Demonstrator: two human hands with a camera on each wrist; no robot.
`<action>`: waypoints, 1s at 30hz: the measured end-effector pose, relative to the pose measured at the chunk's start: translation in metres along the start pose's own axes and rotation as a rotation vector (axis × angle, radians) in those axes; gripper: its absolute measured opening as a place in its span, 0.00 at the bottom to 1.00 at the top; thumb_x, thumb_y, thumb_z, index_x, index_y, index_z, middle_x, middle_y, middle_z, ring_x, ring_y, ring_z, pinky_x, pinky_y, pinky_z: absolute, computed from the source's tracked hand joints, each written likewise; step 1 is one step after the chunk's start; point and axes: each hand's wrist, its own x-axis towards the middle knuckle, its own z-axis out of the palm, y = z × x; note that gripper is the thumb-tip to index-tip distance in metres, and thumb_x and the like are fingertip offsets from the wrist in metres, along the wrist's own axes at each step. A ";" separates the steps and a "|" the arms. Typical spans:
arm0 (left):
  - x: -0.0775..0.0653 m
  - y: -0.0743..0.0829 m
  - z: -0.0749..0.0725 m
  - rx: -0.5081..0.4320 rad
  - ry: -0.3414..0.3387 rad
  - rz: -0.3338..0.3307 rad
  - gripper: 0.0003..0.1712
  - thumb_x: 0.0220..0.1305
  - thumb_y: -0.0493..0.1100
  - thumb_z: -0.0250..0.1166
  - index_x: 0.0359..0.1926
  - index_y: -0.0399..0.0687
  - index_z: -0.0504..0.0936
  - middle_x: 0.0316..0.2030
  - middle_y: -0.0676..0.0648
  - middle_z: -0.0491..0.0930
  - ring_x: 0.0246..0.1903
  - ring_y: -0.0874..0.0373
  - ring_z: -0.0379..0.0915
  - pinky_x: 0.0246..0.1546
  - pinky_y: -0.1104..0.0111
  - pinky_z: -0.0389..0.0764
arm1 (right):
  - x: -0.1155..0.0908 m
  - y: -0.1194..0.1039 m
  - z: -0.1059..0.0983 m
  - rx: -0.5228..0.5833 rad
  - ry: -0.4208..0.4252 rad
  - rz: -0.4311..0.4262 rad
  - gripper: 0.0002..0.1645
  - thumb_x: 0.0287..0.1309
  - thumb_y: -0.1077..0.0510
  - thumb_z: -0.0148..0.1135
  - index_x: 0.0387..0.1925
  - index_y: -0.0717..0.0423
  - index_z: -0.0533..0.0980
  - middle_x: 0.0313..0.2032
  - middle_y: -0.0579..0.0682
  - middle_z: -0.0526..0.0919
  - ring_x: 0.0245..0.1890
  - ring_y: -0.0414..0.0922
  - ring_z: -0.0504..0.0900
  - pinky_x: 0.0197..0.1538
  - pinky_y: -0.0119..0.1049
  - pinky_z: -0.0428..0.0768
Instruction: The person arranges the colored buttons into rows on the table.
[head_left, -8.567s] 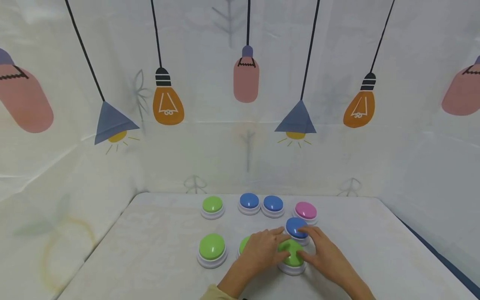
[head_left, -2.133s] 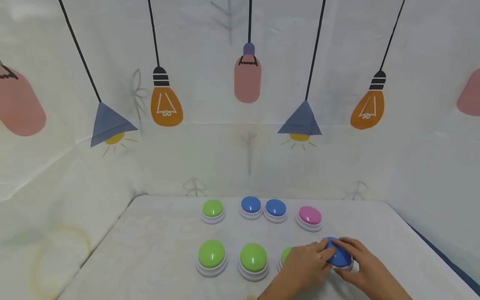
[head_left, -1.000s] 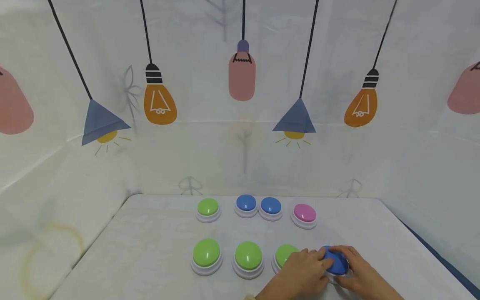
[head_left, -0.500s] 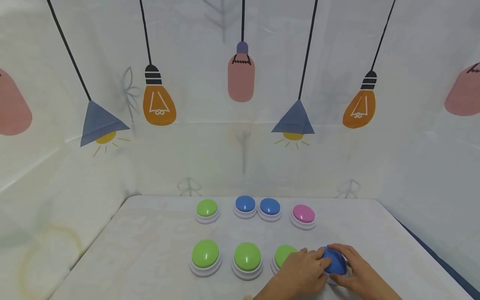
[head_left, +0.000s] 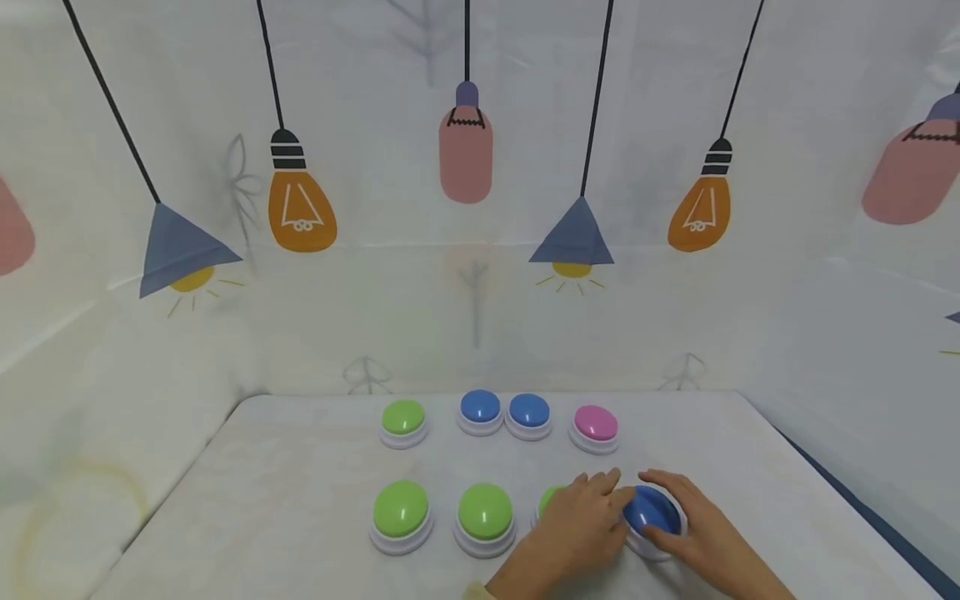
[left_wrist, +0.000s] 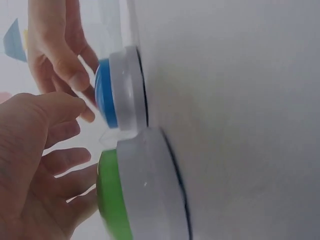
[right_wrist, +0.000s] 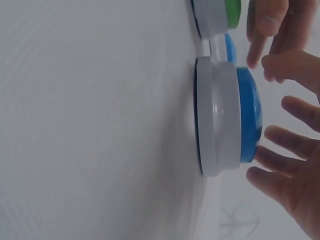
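Observation:
In the head view a push button with a blue dome (head_left: pixel 649 508) and white base stands at the right end of the front row. My right hand (head_left: pixel 701 533) curves loosely around its right side, fingers spread. In the right wrist view the right fingers (right_wrist: pixel 287 142) lie close over the dome (right_wrist: pixel 250 115); whether any touches is hard to tell. My left hand (head_left: pixel 585 521) is just left of the blue button, fingers loose and holding nothing. It partly hides a green button (head_left: pixel 549 497), which the left wrist view shows as a green dome (left_wrist: pixel 112 195) beside that hand.
Two more green buttons (head_left: pixel 401 508) continue the front row leftwards. Behind stand another green button (head_left: pixel 403 418), two blue buttons (head_left: pixel 480 407) side by side and a pink button (head_left: pixel 596 423). A white cloth wall (head_left: pixel 480 317) with printed lamps rises behind the white table (head_left: pixel 300 500).
The blue button has moved from behind the third green button to its right, into the front row. Over the last half second both hands have loosened from it, the left drawing slightly away.

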 end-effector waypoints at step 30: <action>-0.062 -0.137 -0.054 -0.230 0.066 -0.262 0.29 0.68 0.50 0.63 0.68 0.48 0.73 0.71 0.40 0.64 0.66 0.34 0.64 0.63 0.46 0.71 | 0.072 -0.094 0.031 0.036 -0.027 -0.229 0.42 0.57 0.54 0.71 0.70 0.54 0.64 0.67 0.56 0.70 0.67 0.56 0.70 0.64 0.56 0.72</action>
